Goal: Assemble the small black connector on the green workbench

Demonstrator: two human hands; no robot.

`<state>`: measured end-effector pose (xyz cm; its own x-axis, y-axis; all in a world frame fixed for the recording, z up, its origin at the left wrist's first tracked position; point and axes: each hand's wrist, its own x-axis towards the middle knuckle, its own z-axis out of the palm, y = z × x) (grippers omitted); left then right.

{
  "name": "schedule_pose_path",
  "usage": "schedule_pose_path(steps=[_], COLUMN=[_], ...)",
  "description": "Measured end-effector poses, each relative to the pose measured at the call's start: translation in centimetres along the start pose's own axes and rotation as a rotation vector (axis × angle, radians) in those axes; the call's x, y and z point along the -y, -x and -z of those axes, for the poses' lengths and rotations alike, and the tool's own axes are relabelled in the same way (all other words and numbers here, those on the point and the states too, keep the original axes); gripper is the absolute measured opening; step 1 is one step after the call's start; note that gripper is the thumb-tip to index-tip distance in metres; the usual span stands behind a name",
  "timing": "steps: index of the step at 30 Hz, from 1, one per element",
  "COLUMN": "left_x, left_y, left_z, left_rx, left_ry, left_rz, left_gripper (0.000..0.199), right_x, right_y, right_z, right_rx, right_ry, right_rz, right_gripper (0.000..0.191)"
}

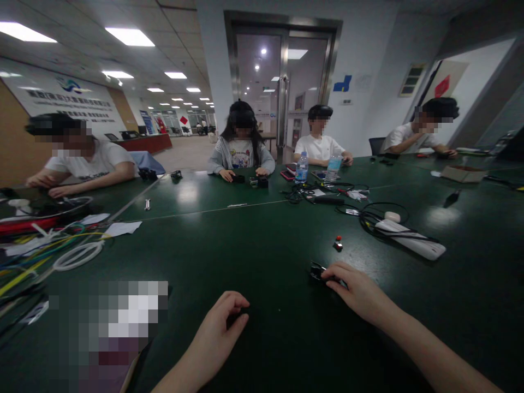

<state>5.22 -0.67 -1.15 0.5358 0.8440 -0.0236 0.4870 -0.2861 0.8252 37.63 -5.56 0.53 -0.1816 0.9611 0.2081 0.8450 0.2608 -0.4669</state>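
Right hand (354,286) is at a small black part (316,271) on the dark green table (245,245); index finger and thumb are bent toward each other at its right-hand end. Fingertips appear to touch; whether they pinch it firmly or merely rest against it cannot be told, since the fingers cover that end. Left hand (221,325) holds nothing: fingers half curled, thumb apart from them, a clear gap between, well apart from the part. Judgement on handling: the piece looks small and light enough to skid on the smooth surface, so a light pinch with thumb and forefinger on opposing sides should serve better than a push from one end. The left hand, being free, could steady the far end. Position relative to grip: most of the part's visible body lies to the left of the right fingertips, with a thin bright edge along its top; finer detail is too dark to read. A small red-topped piece (338,244) stands beyond the right hand, near but apart from it, and is best left unbumped.
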Motion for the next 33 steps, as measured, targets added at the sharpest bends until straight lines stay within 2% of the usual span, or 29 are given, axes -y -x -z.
schedule_pose_path(steps=[15, 18, 21, 23, 26, 29, 31, 33], left_x=[0.6, 0.7, 0.2, -1.0, -4.0, -7.2, -8.5, -9.0], left_y=[0.0, 0.0, -0.2, -0.7, -2.5, -5.3, -7.2, -8.8], left_z=[-0.1, -0.1, -0.1, -0.3, -1.9, -5.0, -7.4, -9.4], left_rx=[-0.018, -0.017, -0.012, 0.024, 0.098, 0.109, 0.084, 0.081], left_ry=[0.031, 0.045, 0.031, -0.023, -0.129, -0.217, -0.242, -0.264], left_rz=[-0.019, 0.02, 0.059, 0.041, -0.01, -0.072, -0.184, -0.254], left_gripper=[0.019, 0.023, 0.031, 0.036, 0.044, 0.053, 0.061, 0.06], right_x=[-1.6, -1.6, -1.6, -1.8, -1.9, -1.6, -1.4, -1.3], right_y=[0.5, 0.2, 0.1, 0.2, 0.6, 1.1, 1.4, 1.7], right_z=[-0.2, 0.0, 0.0, 0.0, 0.1, 0.4, 0.6, 0.6], right_rx=[-0.003, -0.01, -0.02, -0.023, -0.021, -0.029, -0.042, -0.06], right_ry=[0.015, -0.009, -0.035, -0.054, -0.08, -0.099, -0.116, -0.138], right_rz=[0.057, 0.065, 0.067, 0.075, 0.091, 0.089, 0.077, 0.062], right_gripper=[0.03, 0.029, 0.027, 0.027, 0.03, 0.032, 0.031, 0.031])
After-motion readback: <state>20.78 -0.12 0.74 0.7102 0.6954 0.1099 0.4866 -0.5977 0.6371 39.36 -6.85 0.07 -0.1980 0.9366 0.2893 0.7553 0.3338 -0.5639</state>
